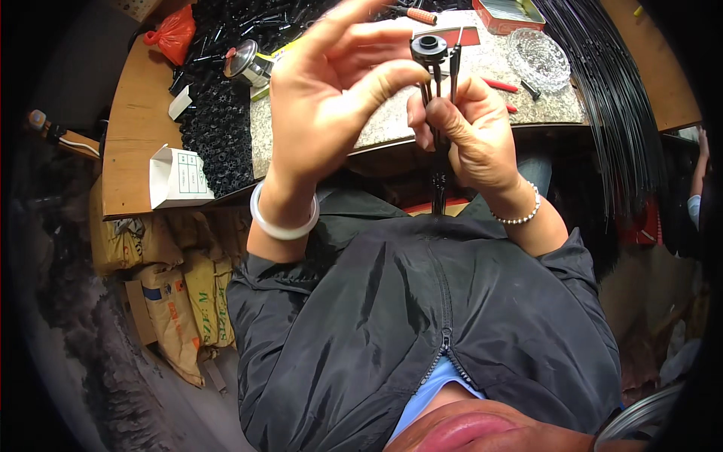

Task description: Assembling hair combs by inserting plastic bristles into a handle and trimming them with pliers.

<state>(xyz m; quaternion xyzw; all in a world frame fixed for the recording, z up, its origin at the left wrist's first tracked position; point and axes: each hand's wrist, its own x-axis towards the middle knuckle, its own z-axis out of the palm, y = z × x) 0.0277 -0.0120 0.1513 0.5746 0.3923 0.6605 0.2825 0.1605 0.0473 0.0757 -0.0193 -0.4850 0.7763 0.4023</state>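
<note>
My right hand [478, 132] is closed round a bundle of thin black rods [439, 154], held upright in front of my chest. On top of the bundle sits a round black hub [429, 48] with a hole in its middle. One rod with a thin bright tip stands apart to the right of the hub. My left hand [324, 98] is raised to the left of the hub, its fingers stretched out and apart. Its thumb tip is next to the rods just below the hub; whether it touches them I cannot tell.
Small black parts [218, 143] cover the table's left side. Long black rods [614, 113] hang over its right edge. A glass ashtray [538, 60], a red tin [508, 15], a lidded metal pot [245, 62], a white box [179, 177] and a red bag [173, 36] surround the speckled work surface [361, 134]. Sacks [172, 313] stand below.
</note>
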